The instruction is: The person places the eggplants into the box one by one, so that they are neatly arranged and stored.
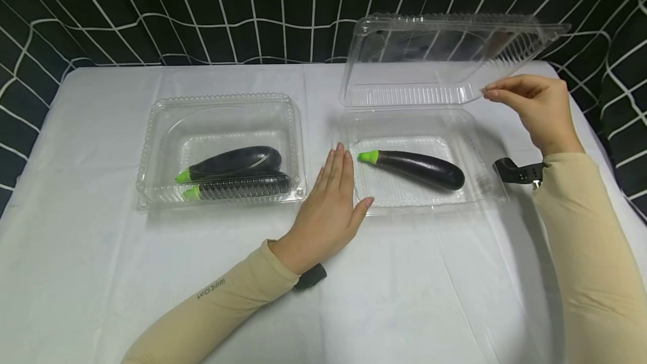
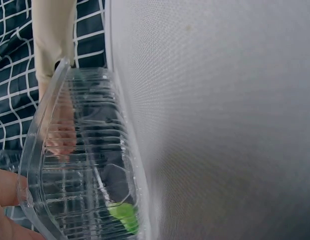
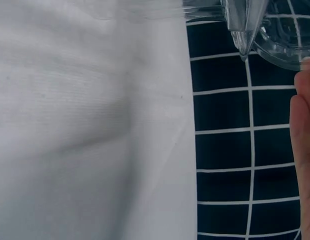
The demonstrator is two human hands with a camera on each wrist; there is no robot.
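On the right of the table in the head view, a clear plastic clamshell container (image 1: 440, 205) lies open with one dark eggplant (image 1: 419, 170) in its base, green stem to the left. My right hand (image 1: 538, 108) pinches the front right corner of its raised lid (image 1: 414, 96) between thumb and fingertips. My left hand (image 1: 328, 209) has its fingers straight and together along the base's left rim, the thumb at the front rim. Through the ribbed plastic in the left wrist view, a green stem (image 2: 124, 216) shows, with left fingers (image 2: 7, 187) at the rim.
A second clear clamshell (image 1: 222, 103) stands to the left, closed over two eggplants (image 1: 232, 163). White cloth (image 1: 76, 251) covers the table, and a black fabric with a white grid (image 1: 283, 10) hangs behind it. A black wrist strap (image 1: 518, 172) is on the right forearm.
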